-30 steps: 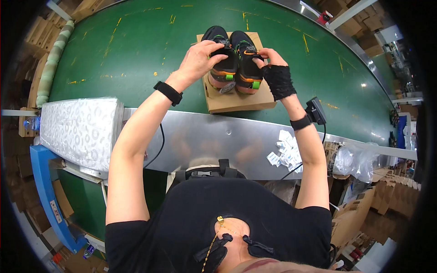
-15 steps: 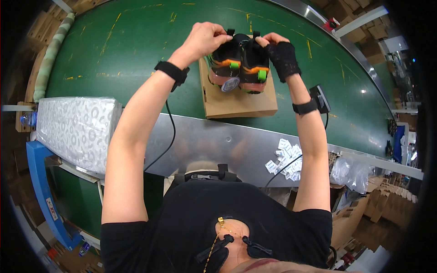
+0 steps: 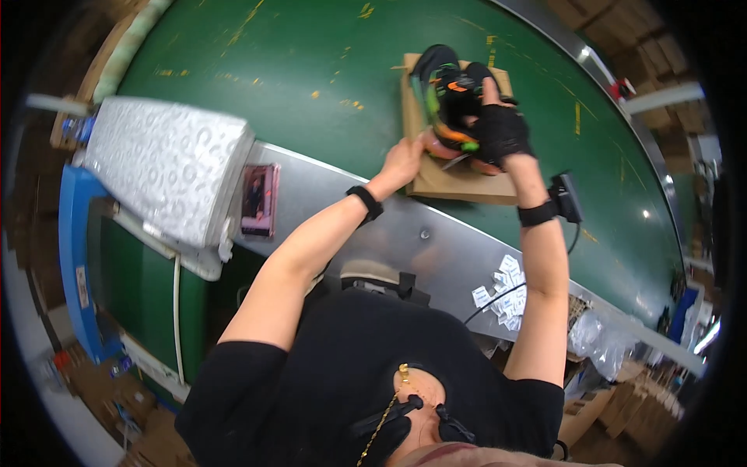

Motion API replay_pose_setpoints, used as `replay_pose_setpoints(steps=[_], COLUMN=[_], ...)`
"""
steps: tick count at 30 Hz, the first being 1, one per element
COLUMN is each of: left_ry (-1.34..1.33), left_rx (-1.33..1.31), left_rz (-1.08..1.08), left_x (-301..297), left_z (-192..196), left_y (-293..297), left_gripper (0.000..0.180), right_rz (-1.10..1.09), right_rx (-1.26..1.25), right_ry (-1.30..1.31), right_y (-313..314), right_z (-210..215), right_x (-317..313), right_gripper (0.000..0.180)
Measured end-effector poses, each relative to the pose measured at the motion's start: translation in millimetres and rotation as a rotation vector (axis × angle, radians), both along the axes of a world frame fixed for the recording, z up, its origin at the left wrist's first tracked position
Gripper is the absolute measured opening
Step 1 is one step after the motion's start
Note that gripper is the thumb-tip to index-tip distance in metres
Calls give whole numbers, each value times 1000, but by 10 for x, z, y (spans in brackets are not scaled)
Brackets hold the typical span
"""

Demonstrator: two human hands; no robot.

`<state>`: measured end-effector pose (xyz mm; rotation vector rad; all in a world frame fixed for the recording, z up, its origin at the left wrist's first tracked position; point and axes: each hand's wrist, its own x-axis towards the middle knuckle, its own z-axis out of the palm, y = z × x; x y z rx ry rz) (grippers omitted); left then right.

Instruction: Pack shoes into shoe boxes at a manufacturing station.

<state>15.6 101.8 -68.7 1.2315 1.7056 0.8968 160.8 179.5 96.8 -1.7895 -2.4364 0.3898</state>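
Note:
A pair of black sneakers (image 3: 447, 113) with orange and green trim and pinkish heel soles is on a brown cardboard box (image 3: 436, 185), toes pointing away. My right hand (image 3: 502, 131), in a black fingerless glove, closes over the right sneaker, its thumb lying along the top. At the box's near left corner, my left hand (image 3: 403, 165) is curled with its fingertips against the left sneaker's heel. What those fingertips grip, if anything, is hidden. A small grey flat piece sticks out by the heels. Motion blurs the sneakers and the right hand.
The box lies on a green work surface (image 3: 311, 101) with a metal strip (image 3: 373, 226) along its near side. White paper slips (image 3: 510, 292) lie near my right forearm. A plastic-wrapped patterned stack (image 3: 167, 167) and a phone (image 3: 259, 198) are at left, beside a blue frame (image 3: 76, 257).
My left hand let go of the left sneaker's heel loop and came down toward me to its heel. My right hand moved from the right loop onto the sneaker. The view shifted, revealing the phone.

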Motion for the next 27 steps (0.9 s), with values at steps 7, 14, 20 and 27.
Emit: replay_pose_setpoints(steps=[7,14,20,27], left_ry=[15,124,471,548], left_rx=[20,97,635,572], left_rz=[259,193,-124,-160], left_x=[-393,-635,102,337], left_z=[475,1248,980,1129], left_y=[-50,-121,7,96], left_gripper=[66,64,41,41], right_rz=[49,-331,-481,125], right_rx=[70,313,128,255], right_ry=[601,336,99,408], right_y=[362,236,-122,-819], right_z=[-237,-908,-1691,-909], right_x=[996,2585,3058,1372], right_gripper=[52,51,66,81])
